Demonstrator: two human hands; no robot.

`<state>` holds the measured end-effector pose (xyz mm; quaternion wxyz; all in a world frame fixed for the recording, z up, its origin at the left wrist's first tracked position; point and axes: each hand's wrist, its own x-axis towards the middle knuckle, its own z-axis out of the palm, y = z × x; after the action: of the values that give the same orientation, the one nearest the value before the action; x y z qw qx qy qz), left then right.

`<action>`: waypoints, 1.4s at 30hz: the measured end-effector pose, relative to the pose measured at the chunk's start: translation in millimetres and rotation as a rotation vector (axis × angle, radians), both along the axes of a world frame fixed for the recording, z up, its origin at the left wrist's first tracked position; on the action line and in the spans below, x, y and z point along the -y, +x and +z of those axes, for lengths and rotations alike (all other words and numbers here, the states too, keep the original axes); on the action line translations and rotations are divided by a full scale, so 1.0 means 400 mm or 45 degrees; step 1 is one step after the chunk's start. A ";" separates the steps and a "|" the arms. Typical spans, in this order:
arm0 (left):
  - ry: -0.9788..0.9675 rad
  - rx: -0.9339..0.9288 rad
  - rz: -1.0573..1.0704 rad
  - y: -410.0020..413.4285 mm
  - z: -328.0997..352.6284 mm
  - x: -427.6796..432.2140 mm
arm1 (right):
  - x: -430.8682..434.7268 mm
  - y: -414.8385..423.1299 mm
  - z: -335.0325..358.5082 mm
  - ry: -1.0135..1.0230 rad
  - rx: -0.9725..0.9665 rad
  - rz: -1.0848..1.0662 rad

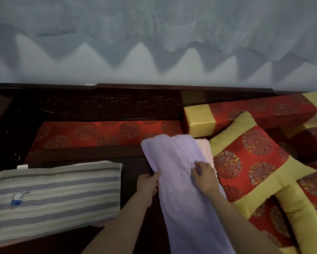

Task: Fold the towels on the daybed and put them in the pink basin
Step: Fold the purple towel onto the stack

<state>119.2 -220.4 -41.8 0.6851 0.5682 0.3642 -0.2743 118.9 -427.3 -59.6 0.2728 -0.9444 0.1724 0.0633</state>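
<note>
Head view: lilac towel (181, 195) lies lengthwise at lower centre on the daybed (99, 107). Left hand (148, 184) grips its left edge. Right hand (204, 176) rests on top with bent fingers; I cannot tell whether it pinches. Folded striped towel (58, 191) lies lower left.

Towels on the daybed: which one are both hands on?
The lilac ribbed towel in the middle: the left hand grips its edge, the right hand rests on top. The striped towel lies untouched at left.

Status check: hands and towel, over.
Left hand grips lilac towel edge. Right hand on top, grip unclear. Striped towel lies folded, left. Pink basin out of view.
</note>
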 end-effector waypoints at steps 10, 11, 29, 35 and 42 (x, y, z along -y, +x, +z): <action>0.021 0.388 -0.026 -0.001 0.090 -0.026 | 0.003 0.005 0.016 0.044 -0.051 -0.016; 0.077 0.449 -0.025 -0.009 0.102 -0.039 | -0.002 0.005 0.025 0.037 -0.063 0.008; 0.981 1.586 -1.320 0.145 0.748 -0.297 | -0.283 0.169 0.669 0.856 0.191 1.064; 1.082 1.660 -1.409 0.120 0.918 -0.379 | -0.325 0.131 0.768 0.831 0.161 1.168; 1.137 1.614 -1.480 0.076 1.033 -0.448 | -0.380 0.082 0.831 1.195 -0.490 1.251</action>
<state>149.7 -41.3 371.6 0.2328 0.9099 -0.3398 -0.0494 151.5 -275.3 272.8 0.5557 -0.6676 -0.2741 0.4127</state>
